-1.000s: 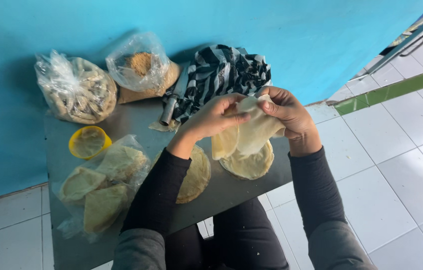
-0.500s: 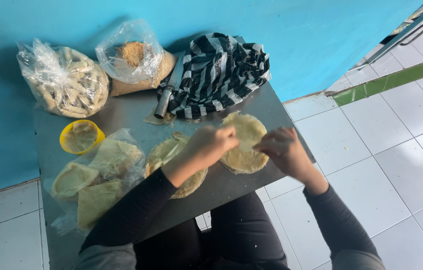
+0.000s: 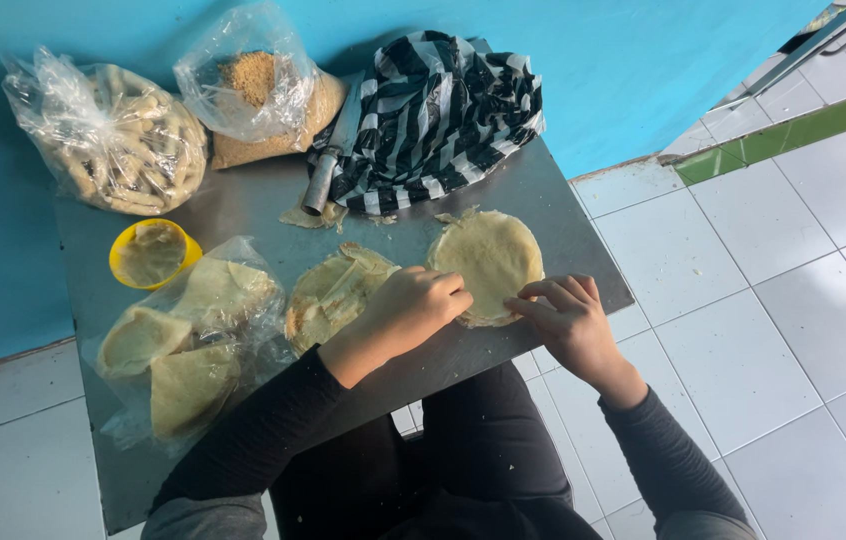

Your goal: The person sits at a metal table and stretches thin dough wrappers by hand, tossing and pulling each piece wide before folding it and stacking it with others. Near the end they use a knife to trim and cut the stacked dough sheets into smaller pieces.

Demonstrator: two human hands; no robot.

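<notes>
My left hand (image 3: 413,310) and right hand (image 3: 565,318) pinch the near edge of a round wrapper (image 3: 488,262) lying flat on the counter (image 3: 243,205), just below the striped bag (image 3: 433,115).

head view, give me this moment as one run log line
left hand: on round wrapper edge | right hand: fingers on its near edge | wrapper: flat on metal table

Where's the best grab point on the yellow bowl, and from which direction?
Take the yellow bowl by its rim, coming straight down from above, probably at the side facing the tied bag of sticks. It sits upright and open-topped on the metal table, so the thin rim suits a pinch. The bag of folded wrappers crowds its near side. The left hand is closer.
</notes>
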